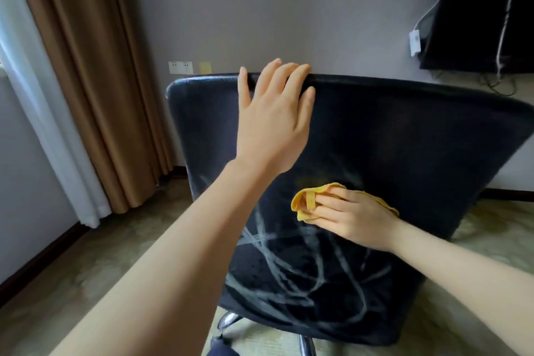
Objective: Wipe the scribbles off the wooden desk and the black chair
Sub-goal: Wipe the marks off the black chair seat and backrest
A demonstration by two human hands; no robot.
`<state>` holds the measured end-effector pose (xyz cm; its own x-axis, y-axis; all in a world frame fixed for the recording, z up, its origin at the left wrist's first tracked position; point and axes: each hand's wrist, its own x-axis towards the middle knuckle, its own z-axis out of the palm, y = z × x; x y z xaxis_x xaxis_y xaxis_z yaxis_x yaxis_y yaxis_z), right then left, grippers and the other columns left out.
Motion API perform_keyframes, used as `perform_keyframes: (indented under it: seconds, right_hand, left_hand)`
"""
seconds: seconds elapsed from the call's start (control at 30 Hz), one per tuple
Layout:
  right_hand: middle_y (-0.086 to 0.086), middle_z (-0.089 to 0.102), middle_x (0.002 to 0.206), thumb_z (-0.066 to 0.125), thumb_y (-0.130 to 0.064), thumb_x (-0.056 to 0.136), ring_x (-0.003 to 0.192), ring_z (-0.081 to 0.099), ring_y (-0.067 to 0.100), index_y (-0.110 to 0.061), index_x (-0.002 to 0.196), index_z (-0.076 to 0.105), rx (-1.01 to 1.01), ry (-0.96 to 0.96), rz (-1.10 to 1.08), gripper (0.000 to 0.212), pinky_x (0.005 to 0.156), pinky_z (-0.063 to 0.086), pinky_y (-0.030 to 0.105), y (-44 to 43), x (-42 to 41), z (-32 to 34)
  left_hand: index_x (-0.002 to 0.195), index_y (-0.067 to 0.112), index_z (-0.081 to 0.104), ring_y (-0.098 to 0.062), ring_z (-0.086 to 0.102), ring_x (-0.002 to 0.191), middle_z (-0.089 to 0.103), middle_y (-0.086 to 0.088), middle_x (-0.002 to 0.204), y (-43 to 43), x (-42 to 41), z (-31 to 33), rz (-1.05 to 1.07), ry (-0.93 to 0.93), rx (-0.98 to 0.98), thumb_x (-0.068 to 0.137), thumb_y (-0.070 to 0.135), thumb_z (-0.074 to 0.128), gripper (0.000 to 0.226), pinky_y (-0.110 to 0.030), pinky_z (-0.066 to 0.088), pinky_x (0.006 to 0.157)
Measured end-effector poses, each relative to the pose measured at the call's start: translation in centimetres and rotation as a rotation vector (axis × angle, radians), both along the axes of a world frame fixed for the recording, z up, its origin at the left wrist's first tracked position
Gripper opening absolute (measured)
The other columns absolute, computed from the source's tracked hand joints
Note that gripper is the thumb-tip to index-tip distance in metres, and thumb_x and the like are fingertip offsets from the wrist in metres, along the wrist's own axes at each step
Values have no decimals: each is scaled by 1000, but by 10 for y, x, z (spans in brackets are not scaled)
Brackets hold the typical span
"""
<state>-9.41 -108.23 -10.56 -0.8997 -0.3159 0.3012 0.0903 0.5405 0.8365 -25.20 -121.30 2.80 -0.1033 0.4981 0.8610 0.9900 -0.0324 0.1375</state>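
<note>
The right hand (352, 218) lies with its fingers nearly straight and close together, pressing a yellow cloth (302, 208) against the middle of the black chair (404, 139). The thumb is hidden, so whether it also pinches the cloth cannot be told. The cloth is soft and bunched, folded up around the fingertips, with a small sewn loop (311, 201) showing at its front. Just below and to the left of it, pale chalky scribbles (289, 277) cross the dark surface in looping strokes down toward the chair's lower edge. The surface above the cloth looks clean, so the wiping is probably best carried downward in overlapping passes. The black covering reads as a fine weave or mesh with some give, which would hold powder in its texture. Firm, flat pressure and a turn to a fresh fold of cloth should lift the marks rather than smear them. The left hand (271, 118) rests spread and flat near the top edge (375, 81), fingertips on the rounded rim. That is a sensible brace, since the chrome base (303, 341) suggests a swivel chair that would turn under a push. The wooden desk is not in view.
</note>
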Motion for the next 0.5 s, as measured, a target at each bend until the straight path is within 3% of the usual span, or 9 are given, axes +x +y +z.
perform_keyframes:
  seconds: [0.07,0.2,0.37,0.5]
  right_hand:
    - [-3,68,110,32,-8,101,112,50,20,-21,105,71,21,31,-13,42,107,31,37,7,19,15]
    - [1,62,127,50,-12,97,121,48,23,-18,114,69,94,104,41,26,110,28,37,7,37,70]
    - [1,64,123,62,-19,94,115,60,21,-16,110,71,169,288,122,19,97,46,36,-14,14,125]
    - [2,68,116,67,-17,91,111,63,22,-15,112,70,116,508,255,22,93,51,39,-26,-25,131]
  left_hand:
    - [129,16,52,-19,39,130,55,1,128,-1,-3,-1,11,22,29,98,35,25,46,-50,7,116]
    - [128,18,52,-19,41,124,55,3,124,-2,-9,0,11,56,19,97,36,22,47,-49,13,115]
    - [118,17,56,-16,41,120,57,3,115,0,-4,2,-32,-49,71,95,39,25,45,-48,5,115]
    - [112,20,58,-14,41,118,56,5,110,0,-6,3,-60,-89,71,95,40,20,46,-46,2,115]
